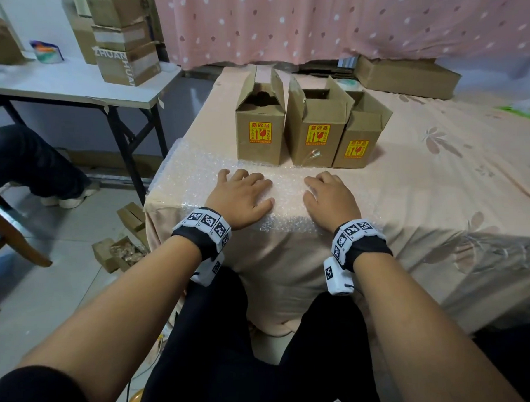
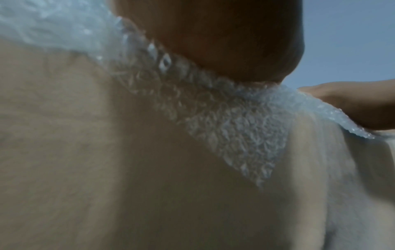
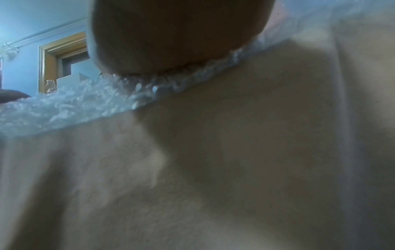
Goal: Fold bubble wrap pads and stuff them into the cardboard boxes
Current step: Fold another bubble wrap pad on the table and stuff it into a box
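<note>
A clear bubble wrap pad [image 1: 195,170] lies flat on the near corner of the pink-covered bed [image 1: 439,178]. My left hand [image 1: 242,192] and my right hand [image 1: 327,195] rest palm down on it, side by side, fingers spread. Three open cardboard boxes with yellow fragile stickers stand in a row just behind the pad: the left box [image 1: 260,122], the middle box [image 1: 318,125] and the right box [image 1: 361,136]. In the left wrist view the heel of my left hand [image 2: 213,42] presses the pad's edge [image 2: 235,126]. The right wrist view shows my right palm [image 3: 171,33] on the bubble wrap [image 3: 64,104].
A white folding table [image 1: 70,84] with stacked cardboard boxes [image 1: 123,40] stands at the left. A seated person's legs [image 1: 28,162] are beside it. Small open boxes [image 1: 120,252] sit on the floor. A flat carton [image 1: 404,76] lies behind the bed by a pink dotted curtain [image 1: 340,18].
</note>
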Tool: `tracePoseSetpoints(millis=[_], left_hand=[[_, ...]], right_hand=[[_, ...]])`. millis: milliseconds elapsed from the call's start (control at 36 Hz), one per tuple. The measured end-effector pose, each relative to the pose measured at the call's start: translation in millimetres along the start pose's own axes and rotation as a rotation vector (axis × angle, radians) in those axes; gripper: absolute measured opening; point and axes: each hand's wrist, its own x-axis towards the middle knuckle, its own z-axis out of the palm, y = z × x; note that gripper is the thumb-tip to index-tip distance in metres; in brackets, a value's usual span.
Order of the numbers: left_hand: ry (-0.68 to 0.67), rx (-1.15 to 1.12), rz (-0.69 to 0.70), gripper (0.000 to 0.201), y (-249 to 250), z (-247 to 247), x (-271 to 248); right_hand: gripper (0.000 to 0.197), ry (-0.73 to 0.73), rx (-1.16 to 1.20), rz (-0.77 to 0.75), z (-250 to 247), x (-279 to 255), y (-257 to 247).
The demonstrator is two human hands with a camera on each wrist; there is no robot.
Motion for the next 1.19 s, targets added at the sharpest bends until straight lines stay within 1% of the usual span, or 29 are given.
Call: tracePoseSetpoints(millis=[194, 389, 444, 500, 611, 778, 889, 972, 1028, 1083, 1139, 1194], left_hand=[[0.022, -0.004, 0.020, 0.064, -1, 3, 1], [0.007, 0.002, -0.018, 0.065, 1, 2, 3], [0.007, 0.005, -0.023, 0.065, 1, 1, 4], [0.010, 0.017, -0.021, 0.065, 1, 0, 5], [0.035, 0.042, 0.025, 0.065, 1, 1, 6], [0.057, 0.014, 0.103, 0.069, -5, 4, 9], [0.049, -0.044, 0.084, 0.074, -6, 2, 7], [0.051, -0.040, 0.056, 0.074, -4, 0, 6], [0.040, -0.072, 0.035, 0.072, -4, 1, 6], [0.027, -0.205, -0.019, 0.067, -6, 0, 5], [0.053, -0.359, -0.100, 0.056, -10, -3, 4], [0.113, -0.447, -0.172, 0.044, -13, -6, 3]], right_hand=[[0.046, 0.006, -0.081, -0.024, -5, -5, -5], [0.054, 0.007, -0.117, -0.057, -10, -9, -12], [0.055, -0.010, -0.197, -0.096, -11, -8, -13], [0.055, -0.030, -0.292, -0.168, -13, -5, -13], [0.060, -0.095, -0.386, -0.271, -17, 1, -13], [0.063, -0.138, -0.383, -0.306, -10, -3, -13], [0.062, -0.164, -0.408, -0.324, -11, -2, -17], [0.062, -0.164, -0.424, -0.336, -11, 0, -16], [0.062, -0.157, -0.407, -0.339, -10, -2, -13], [0.062, -0.119, -0.331, -0.296, -11, -6, -9], [0.059, -0.043, -0.117, -0.165, -11, -11, -4], [0.055, 0.015, 0.139, -0.025, -11, -12, 2]])
